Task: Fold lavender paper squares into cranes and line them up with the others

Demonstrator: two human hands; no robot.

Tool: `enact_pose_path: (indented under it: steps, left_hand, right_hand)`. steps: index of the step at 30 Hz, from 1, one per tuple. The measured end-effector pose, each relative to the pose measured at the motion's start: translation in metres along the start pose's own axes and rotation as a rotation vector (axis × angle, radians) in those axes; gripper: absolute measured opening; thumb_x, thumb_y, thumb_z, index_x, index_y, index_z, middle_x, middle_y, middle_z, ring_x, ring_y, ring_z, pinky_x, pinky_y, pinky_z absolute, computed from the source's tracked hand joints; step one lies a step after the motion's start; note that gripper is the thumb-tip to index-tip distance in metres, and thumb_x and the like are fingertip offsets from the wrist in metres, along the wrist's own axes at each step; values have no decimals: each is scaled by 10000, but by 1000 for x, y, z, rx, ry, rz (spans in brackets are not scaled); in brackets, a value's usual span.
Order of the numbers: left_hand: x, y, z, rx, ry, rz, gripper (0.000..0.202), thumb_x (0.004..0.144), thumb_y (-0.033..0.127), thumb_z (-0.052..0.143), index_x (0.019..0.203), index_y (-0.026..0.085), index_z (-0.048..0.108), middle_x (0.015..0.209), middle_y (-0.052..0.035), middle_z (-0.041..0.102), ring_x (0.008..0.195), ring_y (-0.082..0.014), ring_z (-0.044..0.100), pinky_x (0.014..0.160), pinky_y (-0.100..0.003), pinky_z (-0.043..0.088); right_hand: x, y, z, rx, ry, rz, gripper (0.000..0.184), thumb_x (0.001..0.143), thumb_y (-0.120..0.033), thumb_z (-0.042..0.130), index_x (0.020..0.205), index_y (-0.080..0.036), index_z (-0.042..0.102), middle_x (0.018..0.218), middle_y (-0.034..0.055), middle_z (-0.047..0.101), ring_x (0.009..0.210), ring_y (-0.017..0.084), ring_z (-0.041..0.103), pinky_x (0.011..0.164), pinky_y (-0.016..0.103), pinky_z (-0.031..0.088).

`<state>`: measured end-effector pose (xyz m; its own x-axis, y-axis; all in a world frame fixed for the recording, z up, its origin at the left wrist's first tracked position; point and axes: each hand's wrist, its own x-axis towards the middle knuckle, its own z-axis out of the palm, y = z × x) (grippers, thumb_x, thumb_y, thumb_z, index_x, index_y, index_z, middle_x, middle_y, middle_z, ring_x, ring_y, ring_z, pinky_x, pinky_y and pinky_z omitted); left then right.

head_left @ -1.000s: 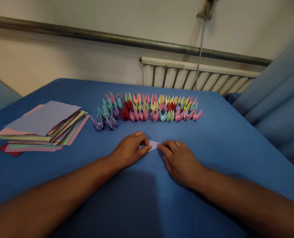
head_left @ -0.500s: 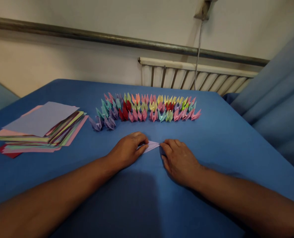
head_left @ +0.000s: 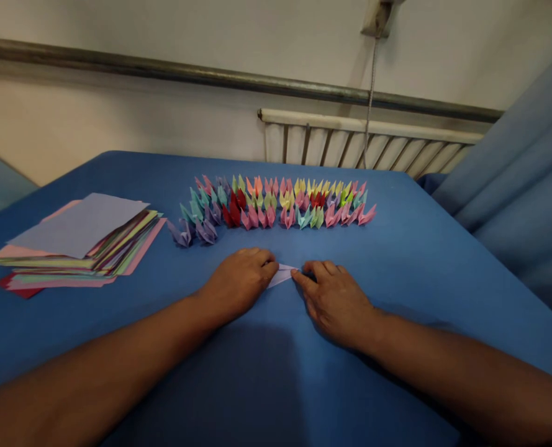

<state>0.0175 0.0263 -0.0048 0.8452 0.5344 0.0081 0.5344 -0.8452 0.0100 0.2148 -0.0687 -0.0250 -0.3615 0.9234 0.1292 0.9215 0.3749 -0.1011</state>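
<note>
A small folded piece of pale lilac origami paper point(head_left: 282, 275) lies on the blue table between my hands, its narrow point toward the right. My left hand point(head_left: 242, 279) is closed over the paper's left part, which its fingers hide. With the index fingertip, my right hand point(head_left: 335, 298) presses on the pointed right end, the other fingers curled. Beyond my hands stand rows of folded paper cranes point(head_left: 266, 217) in pink, red, yellow, green, teal and purple.
At the left a stack of coloured paper sheets point(head_left: 82, 226) rests on the blue tabletop point(head_left: 425, 267), a lilac sheet uppermost. Behind the table are a white radiator point(head_left: 313, 118), a metal pipe point(head_left: 201, 76) and a hanging cord point(head_left: 369, 112). A blue curtain point(head_left: 522, 180) hangs at the right.
My right index finger has moved slightly left and onto the paper's pointed tip. My left fingers have shifted a little over the paper. The view has tilted very slightly.
</note>
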Motion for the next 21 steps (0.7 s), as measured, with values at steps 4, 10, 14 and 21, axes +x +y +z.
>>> enact_pose_path:
  steps: [4,10,14,21]
  left_hand:
    - [0,0,0,44,-24,19,277,963,212,382,967,162,655,989,-86,647,870,-234,551,765,-363,387]
    - [-2,0,-1,39,-27,50,279,972,205,365,944,165,640,992,-75,641,865,-217,551,767,-342,396]
    - [-3,1,-2,25,-19,66,283,981,229,370,942,152,639,989,-81,640,871,-216,561,773,-338,412]
    - [-5,1,2,-26,6,79,246,971,235,411,955,146,640,998,-85,628,877,-215,555,791,-340,441]
  right_hand:
    - [1,-1,-1,-14,-15,13,415,959,-212,400,1355,-160,511,1199,134,579,1044,271,491,855,414,417]
    - [1,-3,-3,-18,-32,42,398,957,-248,409,1298,-108,559,1178,153,593,1047,285,500,879,430,436]
    - [2,-2,0,-5,7,102,477,944,-295,444,1375,-94,484,1359,178,506,1157,312,473,961,461,401]
    - [4,2,2,66,-53,32,574,959,-476,406,1448,-175,414,1516,141,379,1348,321,352,1052,498,315]
